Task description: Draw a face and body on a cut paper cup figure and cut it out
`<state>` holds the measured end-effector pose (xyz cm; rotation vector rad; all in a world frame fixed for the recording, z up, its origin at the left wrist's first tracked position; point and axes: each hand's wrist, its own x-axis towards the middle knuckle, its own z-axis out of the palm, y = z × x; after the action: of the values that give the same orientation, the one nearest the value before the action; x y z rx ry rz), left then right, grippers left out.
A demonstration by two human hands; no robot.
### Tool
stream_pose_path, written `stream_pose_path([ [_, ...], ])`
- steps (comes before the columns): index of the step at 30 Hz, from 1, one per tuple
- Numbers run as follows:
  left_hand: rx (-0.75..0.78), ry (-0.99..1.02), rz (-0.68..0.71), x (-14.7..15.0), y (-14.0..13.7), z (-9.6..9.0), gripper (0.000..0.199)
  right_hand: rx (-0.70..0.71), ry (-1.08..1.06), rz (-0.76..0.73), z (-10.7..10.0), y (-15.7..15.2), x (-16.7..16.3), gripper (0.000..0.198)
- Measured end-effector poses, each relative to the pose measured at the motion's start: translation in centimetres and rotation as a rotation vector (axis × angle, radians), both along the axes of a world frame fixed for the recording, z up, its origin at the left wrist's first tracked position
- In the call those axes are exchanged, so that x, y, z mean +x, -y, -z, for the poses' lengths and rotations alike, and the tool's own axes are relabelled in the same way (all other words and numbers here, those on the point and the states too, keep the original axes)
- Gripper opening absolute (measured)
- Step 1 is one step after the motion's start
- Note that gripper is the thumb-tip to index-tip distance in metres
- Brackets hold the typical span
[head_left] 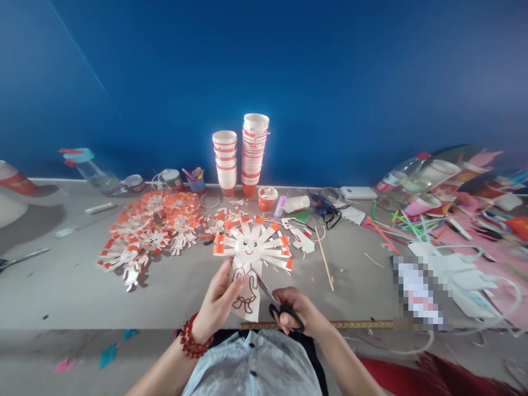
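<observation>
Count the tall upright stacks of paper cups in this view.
2: a shorter stack and, just to its right, a taller stack, both in front of the blue wall. None appears hidden.

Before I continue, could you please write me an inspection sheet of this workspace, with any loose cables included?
Surface: grey table, with paper scraps scattered on it.
Job's things: paper figure with a smiling face and a drawn body; scissors, their blades at the paper below the head.
Clutter: similar cut-outs heaped at left; cup stacks at the back; wooden stick at right; crowded craft materials at far right.
Fingers: left fingers hold the paper figure; right fingers grip the scissors' handles.
Cables: white cable looping at far right.
Surroundings: blue wall behind; coloured scraps on the floor.
Other people: nothing seen.
</observation>
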<state>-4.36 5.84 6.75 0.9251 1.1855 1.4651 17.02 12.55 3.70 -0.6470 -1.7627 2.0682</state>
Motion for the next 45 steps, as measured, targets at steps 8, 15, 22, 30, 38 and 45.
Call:
stream_pose_path([
  [8, 0.049, -0.121, 0.07, -0.3, -0.2, -1.6, 0.037, 0.111, 0.066, -0.026, -0.2, -0.2, 0.1, 0.065],
  [15, 0.074, -0.189, 0.02, -0.2, -0.3, -1.2, 0.035, 0.253, 0.06, 0.007, 0.1, -0.2, -0.2, 0.063],
  [22, 0.053, -0.2, -0.057, 0.3, 0.0, -0.4, 0.033, 0.372, 0.083, 0.097, 0.8, 0.1, -0.7, 0.065],
  [30, 0.004, 0.0, 0.003, -0.4, -0.5, -1.5, 0.024, 0.302, 0.091, 0.113, 1.2, -0.2, -0.6, 0.065],
  [38, 0.029, -0.101, 0.017, -0.3, -0.8, -1.4, 0.024, 0.159, 0.068, 0.055, 0.7, 0.0, -1.0, 0.068],
  [45, -0.006, -0.307, 0.011, -0.6, -0.8, -1.7, 0.024, 0.189, 0.103, -0.005, 0.0, -0.7, -0.9, 0.07],
])
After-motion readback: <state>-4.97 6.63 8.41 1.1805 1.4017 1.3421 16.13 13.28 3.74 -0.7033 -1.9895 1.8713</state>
